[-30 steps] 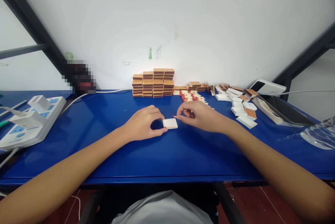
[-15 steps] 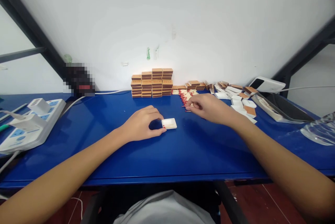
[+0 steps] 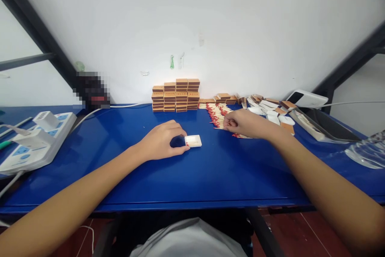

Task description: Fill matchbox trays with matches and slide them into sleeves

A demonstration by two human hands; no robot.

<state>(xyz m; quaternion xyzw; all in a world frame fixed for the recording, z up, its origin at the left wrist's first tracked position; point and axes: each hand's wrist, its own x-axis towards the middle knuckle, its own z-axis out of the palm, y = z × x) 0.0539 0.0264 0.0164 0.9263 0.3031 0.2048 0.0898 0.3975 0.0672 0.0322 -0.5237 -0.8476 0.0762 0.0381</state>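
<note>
A small white matchbox tray (image 3: 193,141) lies on the blue table (image 3: 192,177), with a few red-tipped matches at its left end. My left hand (image 3: 162,140) holds the tray's left side between thumb and fingers. My right hand (image 3: 245,123) rests farther back and to the right, on the pile of loose red-tipped matches (image 3: 218,113). Its fingers are curled in a pinch at the pile; what they hold is hidden.
Stacked brown matchboxes (image 3: 176,95) stand against the wall. Loose white trays and brown sleeves (image 3: 270,110) lie at the back right, beside a white device (image 3: 307,98) and a dark tray (image 3: 326,125). A power strip (image 3: 33,140) sits at the left; clear plastic (image 3: 365,153) lies far right.
My right hand left the white tray, where it held a match, and moved back and right onto the match pile. The left hand and tray stayed put.
</note>
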